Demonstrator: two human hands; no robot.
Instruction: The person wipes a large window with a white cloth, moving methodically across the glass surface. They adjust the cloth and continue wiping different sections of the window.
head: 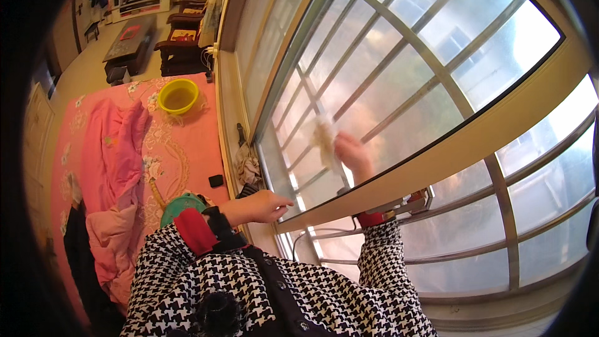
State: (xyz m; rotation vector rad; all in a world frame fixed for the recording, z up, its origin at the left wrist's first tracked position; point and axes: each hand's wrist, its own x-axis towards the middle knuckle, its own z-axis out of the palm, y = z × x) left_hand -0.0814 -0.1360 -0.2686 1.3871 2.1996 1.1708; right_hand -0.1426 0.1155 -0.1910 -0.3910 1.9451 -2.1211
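Note:
My right hand (352,150) reaches around the sash and shows through the window pane (393,84), on its far side. It is blurred, and a pale yellowish cloth (323,142), also blurred, is held in its fingers against or close to the glass. On the near side, my left hand (270,206) is at the lower left of the pale sash frame (449,150), index finger stretched towards the glass. Its other fingers are curled and partly hidden, so whether it grips the frame is unclear.
Metal security bars (503,224) stand outside the window. A yellow basin (178,97) holding murky liquid sits on the pink bed cover (196,140), near pink clothing (112,150) and a green round object (183,207). A crumpled cloth (248,164) lies on the sill.

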